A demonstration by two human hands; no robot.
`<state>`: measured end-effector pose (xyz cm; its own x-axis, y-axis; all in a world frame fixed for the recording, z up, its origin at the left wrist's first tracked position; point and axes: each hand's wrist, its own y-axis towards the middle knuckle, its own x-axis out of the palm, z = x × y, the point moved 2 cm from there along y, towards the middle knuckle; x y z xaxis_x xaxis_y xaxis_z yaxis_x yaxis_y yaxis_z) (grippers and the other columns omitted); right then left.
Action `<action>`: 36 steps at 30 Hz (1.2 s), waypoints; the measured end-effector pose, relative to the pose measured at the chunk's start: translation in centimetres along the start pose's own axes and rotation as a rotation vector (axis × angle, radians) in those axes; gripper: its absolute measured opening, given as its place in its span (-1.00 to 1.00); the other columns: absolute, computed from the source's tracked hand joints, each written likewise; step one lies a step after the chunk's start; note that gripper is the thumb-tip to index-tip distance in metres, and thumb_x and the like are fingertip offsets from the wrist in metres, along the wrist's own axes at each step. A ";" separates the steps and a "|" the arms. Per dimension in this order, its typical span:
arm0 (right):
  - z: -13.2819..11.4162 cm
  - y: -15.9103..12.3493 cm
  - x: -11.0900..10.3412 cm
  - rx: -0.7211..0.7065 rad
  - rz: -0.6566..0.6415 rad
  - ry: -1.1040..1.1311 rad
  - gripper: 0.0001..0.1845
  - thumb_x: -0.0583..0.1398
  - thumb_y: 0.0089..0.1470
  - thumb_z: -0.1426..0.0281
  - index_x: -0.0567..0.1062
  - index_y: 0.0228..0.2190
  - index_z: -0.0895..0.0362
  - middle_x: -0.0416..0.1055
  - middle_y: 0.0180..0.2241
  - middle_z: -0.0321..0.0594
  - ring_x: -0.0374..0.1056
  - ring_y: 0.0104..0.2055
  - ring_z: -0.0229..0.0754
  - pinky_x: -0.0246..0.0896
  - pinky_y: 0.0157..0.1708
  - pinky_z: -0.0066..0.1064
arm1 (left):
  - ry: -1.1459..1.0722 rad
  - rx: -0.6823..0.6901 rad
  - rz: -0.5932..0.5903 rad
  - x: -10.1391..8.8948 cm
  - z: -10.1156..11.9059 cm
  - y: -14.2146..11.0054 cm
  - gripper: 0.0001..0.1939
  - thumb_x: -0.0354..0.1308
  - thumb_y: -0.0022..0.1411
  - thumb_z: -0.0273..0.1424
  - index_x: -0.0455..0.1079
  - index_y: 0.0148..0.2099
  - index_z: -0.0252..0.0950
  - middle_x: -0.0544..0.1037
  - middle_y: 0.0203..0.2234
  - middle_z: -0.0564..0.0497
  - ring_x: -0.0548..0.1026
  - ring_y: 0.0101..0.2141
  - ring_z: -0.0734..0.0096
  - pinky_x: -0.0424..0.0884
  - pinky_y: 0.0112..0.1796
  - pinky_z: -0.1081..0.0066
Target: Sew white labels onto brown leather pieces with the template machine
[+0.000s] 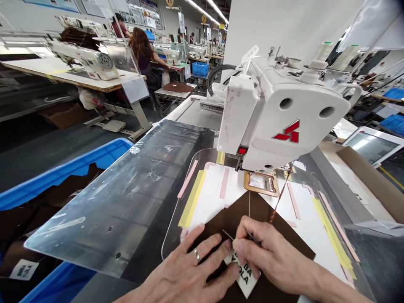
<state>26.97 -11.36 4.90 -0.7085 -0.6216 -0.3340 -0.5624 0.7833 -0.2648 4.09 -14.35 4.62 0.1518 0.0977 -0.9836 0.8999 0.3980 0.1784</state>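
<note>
A dark brown, flat panel point(284, 235) lies on the work plate of a white industrial sewing machine point(284, 113), one corner pointing to the far side, near a gold-coloured metal frame point(277, 190). On its near part is a small white label with black lettering point(245, 283), partly hidden by fingers. The left hand point(202, 267) lies palm down with fingers spread, pressing the panel, its fingertips at the label's left side. The right hand point(265, 248) is closed in a narrow pinch around what looks like a slim, pointed tool point(227, 234); its full shape is hidden. The tool slants from far left to near right, its tip just beyond the label's far end. The right hand is nearer the label, partly covering it. A pale thread point(249, 204) hangs just beyond that hand.
</note>
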 end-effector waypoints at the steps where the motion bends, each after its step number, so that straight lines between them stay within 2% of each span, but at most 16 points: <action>1: 0.3 -0.2 -0.8 -0.005 0.012 -0.110 -0.77 0.09 0.42 0.24 0.33 -0.31 0.04 0.37 -0.49 -0.41 0.26 -0.50 -0.30 0.15 -0.47 -0.44 | -0.007 0.010 0.014 0.2 0.0 -0.2 -0.60 0.17 0.50 -0.23 0.37 0.30 -0.19 0.52 0.19 -0.08 0.47 0.17 0.08 0.28 0.28 0.02; 4: 1.2 -1.4 -4.5 -0.007 0.247 -0.440 -0.81 0.11 0.40 0.27 0.31 -0.30 0.02 0.28 -0.53 -0.46 0.12 -0.57 -0.31 0.03 -0.54 -0.42 | -0.045 -0.004 0.029 0.5 0.0 -0.6 -0.58 0.06 0.55 -0.11 0.37 0.30 -0.18 0.46 0.24 -0.09 0.45 0.19 0.09 0.21 0.32 0.00; 5: 1.2 -1.9 -5.6 -0.006 0.345 -0.508 -0.80 0.10 0.42 0.24 0.33 -0.29 0.02 0.27 -0.53 -0.46 0.14 -0.56 -0.29 0.03 -0.53 -0.41 | -0.054 -0.010 0.027 0.5 -0.1 -0.7 -0.58 0.03 0.56 -0.11 0.37 0.30 -0.17 0.46 0.25 -0.09 0.44 0.20 0.10 0.19 0.33 0.01; 6: 1.1 -2.2 -6.2 -0.009 0.383 -0.548 -0.79 0.09 0.44 0.22 0.36 -0.27 0.01 0.31 -0.50 -0.44 0.19 -0.52 -0.28 0.07 -0.49 -0.40 | -0.061 -0.017 0.024 0.4 -0.2 -0.7 -0.58 0.01 0.57 -0.11 0.36 0.31 -0.16 0.45 0.26 -0.09 0.44 0.20 0.11 0.17 0.34 0.02; 8: 0.4 -2.5 -5.8 -0.029 0.313 -0.554 -0.79 0.07 0.46 0.19 0.42 -0.19 0.00 0.41 -0.40 -0.39 0.30 -0.43 -0.26 0.14 -0.41 -0.40 | -0.059 -0.035 0.012 0.2 -0.3 -0.6 -0.56 -0.01 0.58 -0.09 0.35 0.32 -0.16 0.44 0.26 -0.11 0.44 0.21 0.10 0.16 0.34 0.03; 11: -0.6 -2.0 -2.7 -0.091 0.073 -0.560 -0.87 0.09 0.45 0.29 0.40 -0.04 -0.03 0.47 -0.26 -0.37 0.40 -0.32 -0.24 0.19 -0.32 -0.38 | -0.052 -0.033 -0.018 -0.3 -0.3 -0.3 -0.49 -0.04 0.58 -0.01 0.31 0.35 -0.18 0.45 0.25 -0.16 0.41 0.23 0.08 0.19 0.33 0.03; 14: -0.7 -1.2 0.0 -0.163 -0.016 -0.737 -0.77 0.14 0.36 0.43 0.35 0.02 -0.01 0.45 -0.17 -0.33 0.42 -0.26 -0.16 0.15 -0.29 -0.31 | -0.054 -0.034 -0.035 -0.8 -0.1 -0.3 -0.46 -0.10 0.59 0.00 0.27 0.38 -0.20 0.47 0.22 -0.19 0.40 0.25 0.09 0.20 0.32 0.02; 17: 0.0 -0.7 0.9 -0.193 -0.048 -0.866 -0.75 0.16 0.25 0.55 0.34 -0.10 0.01 0.40 -0.21 -0.34 0.36 -0.33 -0.15 0.05 -0.38 -0.29 | -0.053 -0.060 -0.051 -1.1 0.1 -0.6 -0.47 -0.15 0.61 -0.02 0.27 0.38 -0.20 0.46 0.22 -0.20 0.39 0.26 0.08 0.21 0.31 0.01; 20: 0.7 -0.2 0.4 -0.249 -0.062 -0.865 -0.75 0.11 0.19 0.63 0.31 -0.22 0.03 0.34 -0.29 -0.35 0.30 -0.38 -0.18 0.00 -0.41 -0.30 | -0.063 -0.058 -0.032 -1.1 0.1 -0.8 -0.48 -0.15 0.61 -0.03 0.29 0.36 -0.22 0.47 0.21 -0.20 0.39 0.26 0.08 0.16 0.33 0.00; 22: 1.0 -0.1 -0.7 -0.252 0.028 -0.800 -0.80 0.06 0.25 0.60 0.29 -0.21 0.04 0.31 -0.31 -0.35 0.28 -0.39 -0.20 0.03 -0.40 -0.32 | -0.075 -0.050 -0.021 -1.0 0.0 -0.7 -0.48 -0.09 0.60 -0.02 0.30 0.35 -0.22 0.47 0.21 -0.19 0.39 0.25 0.08 0.12 0.34 0.00; 24: 0.8 -0.2 -2.0 -0.198 0.178 -0.699 -0.88 0.03 0.38 0.49 0.29 -0.22 0.04 0.29 -0.35 -0.37 0.25 -0.41 -0.24 0.05 -0.38 -0.34 | -0.084 -0.051 -0.010 -0.9 -0.1 -0.6 -0.50 -0.03 0.58 -0.03 0.31 0.34 -0.21 0.48 0.21 -0.17 0.40 0.24 0.08 0.12 0.35 0.02; 26: 0.3 -0.5 -2.9 -0.135 0.260 -0.596 -0.78 0.01 0.47 0.35 0.28 -0.30 0.04 0.27 -0.41 -0.40 0.21 -0.45 -0.27 0.05 -0.40 -0.37 | -0.097 -0.068 -0.004 -0.8 -0.1 -0.6 -0.51 0.01 0.57 -0.03 0.33 0.33 -0.20 0.48 0.20 -0.15 0.41 0.24 0.08 0.14 0.34 0.04; 28: -0.4 -0.7 -2.7 -0.080 0.199 -0.542 -0.68 0.03 0.49 0.24 0.29 -0.36 0.03 0.27 -0.46 -0.42 0.19 -0.47 -0.29 0.04 -0.43 -0.39 | -0.111 -0.071 0.007 -0.8 -0.1 -0.6 -0.50 0.02 0.56 -0.01 0.33 0.33 -0.19 0.49 0.19 -0.14 0.41 0.23 0.09 0.16 0.34 0.05; 30: -0.9 -0.7 -1.4 -0.086 0.080 -0.563 -0.76 0.12 0.44 0.22 0.35 -0.31 0.02 0.36 -0.41 -0.41 0.27 -0.43 -0.28 0.08 -0.41 -0.40 | -0.110 -0.070 0.009 -0.9 0.1 -0.7 -0.45 0.05 0.54 0.00 0.31 0.36 -0.21 0.49 0.19 -0.16 0.42 0.23 0.08 0.16 0.34 0.05; 33: -0.8 -0.3 1.1 -0.191 -0.029 -0.731 -0.95 0.19 0.32 0.40 0.39 -0.18 0.03 0.44 -0.27 -0.34 0.36 -0.35 -0.21 0.12 -0.36 -0.35 | -0.116 -0.089 0.003 -1.3 0.1 -0.6 -0.36 0.21 0.45 0.00 0.27 0.39 -0.24 0.47 0.21 -0.20 0.41 0.24 0.06 0.15 0.35 0.06; 36: -0.7 -0.1 1.8 -0.256 -0.028 -0.783 -0.83 0.11 0.21 0.57 0.35 -0.23 0.04 0.42 -0.30 -0.32 0.35 -0.37 -0.19 0.12 -0.38 -0.34 | -0.167 -0.113 -0.025 -1.7 0.0 -0.3 -0.31 0.33 0.37 -0.03 0.29 0.37 -0.24 0.46 0.23 -0.19 0.39 0.25 0.06 0.16 0.35 0.06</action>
<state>25.41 -12.51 4.99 -0.2438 -0.3864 -0.8895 -0.7225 0.6842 -0.0992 3.54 -14.65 6.26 0.2038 -0.0629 -0.9770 0.8543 0.4987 0.1462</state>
